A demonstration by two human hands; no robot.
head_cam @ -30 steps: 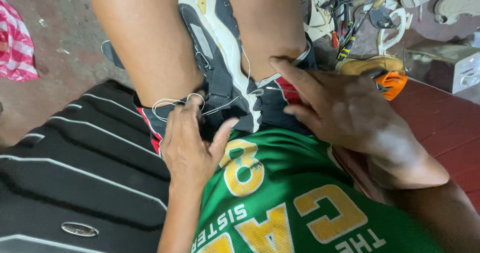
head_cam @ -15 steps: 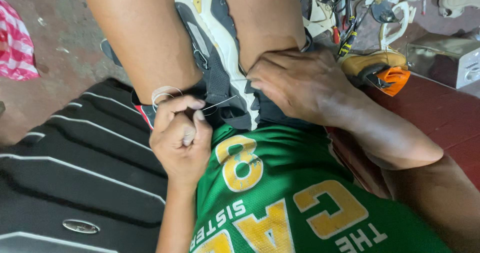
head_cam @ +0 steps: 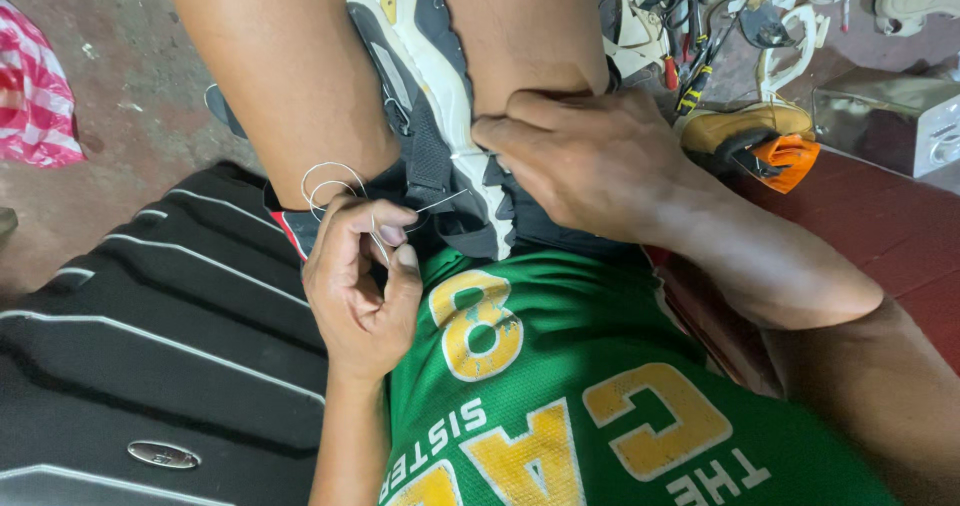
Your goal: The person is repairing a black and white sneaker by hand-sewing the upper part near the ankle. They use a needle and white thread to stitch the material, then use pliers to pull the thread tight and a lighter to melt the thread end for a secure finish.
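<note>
The head camera, the only view, looks down on one sneaker [head_cam: 425,96], grey and black with a cream sole and a yellow patch near the toe, wedged sole-side up between the person's two bare knees. The left hand [head_cam: 362,271] sits just below the shoe's heel end, its fingers curled together and pinched on a thin pale thread [head_cam: 330,181]. The thread loops up in about two coils against the left knee and also runs taut to the right toward the shoe's black mesh side. A needle may lie along that taut stretch, but it is too fine to tell. The right hand [head_cam: 590,161] lies over the shoe's right edge, fingers closed and pressing on the seam where the cream sole meets the dark upper, thumb tip touching the sole.

Below both hands spreads one green jersey [head_cam: 560,386] with yellow lettering, worn by the person. At lower left lies one black ribbed mat [head_cam: 150,346] with pale stripes and a small oval badge. On the concrete floor [head_cam: 120,76] at far left is one pink-and-white striped bag [head_cam: 35,96].

Upper right holds a heap of loose footwear and tools: at least two pale sandals [head_cam: 640,31], one tan shoe [head_cam: 745,126] with an orange piece just beside it, and one striped-handled screwdriver [head_cam: 700,76]. Near the right edge stands one metal box [head_cam: 890,116] on a red surface [head_cam: 880,236]
</note>
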